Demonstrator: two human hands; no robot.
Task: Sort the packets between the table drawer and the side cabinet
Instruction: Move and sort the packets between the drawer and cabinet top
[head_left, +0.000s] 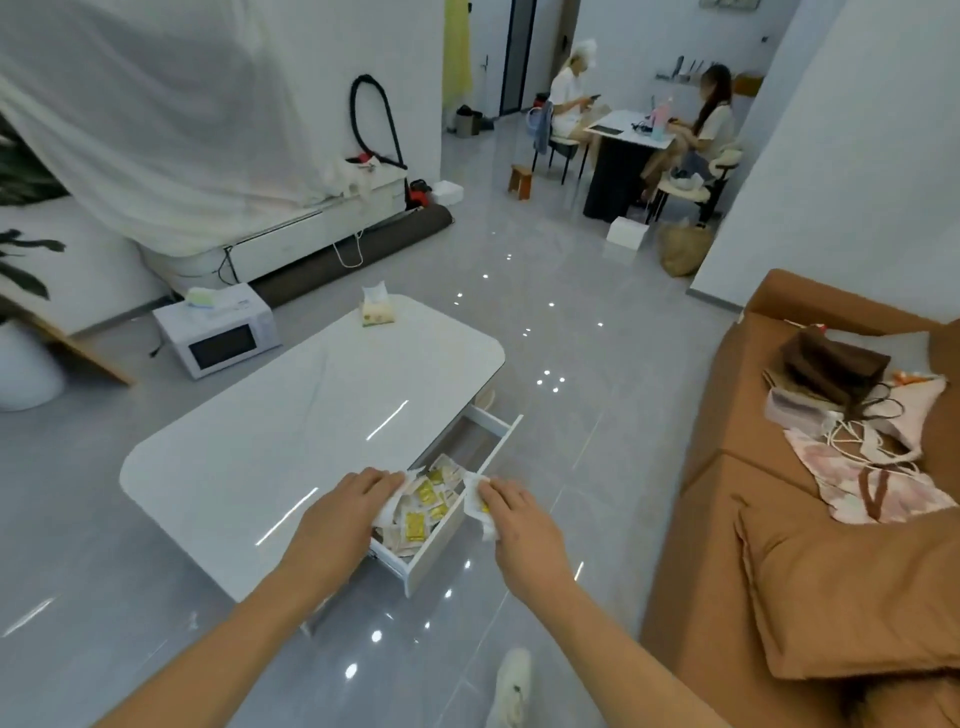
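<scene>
- The drawer (457, 512) stands pulled out from the white table (291, 431), its long axis running away from the person; loose packets (423, 506) lie heaped inside.
- The left hand (345, 512) reaches over the drawer's near end, fingers curled on a white packet edge there.
- The right hand (511, 512), just outside the drawer's front, pinches a white packet (475, 496).
- No side cabinet is identifiable.

The table (291, 426) has a glossy white top, smooth enough to mirror the ceiling lights. Its drawer (447, 540) has matt white panels. The packets (423, 506) inside look like crinkled white and yellow foil or paper. The floor (545, 291) is polished grey tile. The sofa (831, 597) wears matt brown cloth.
</scene>
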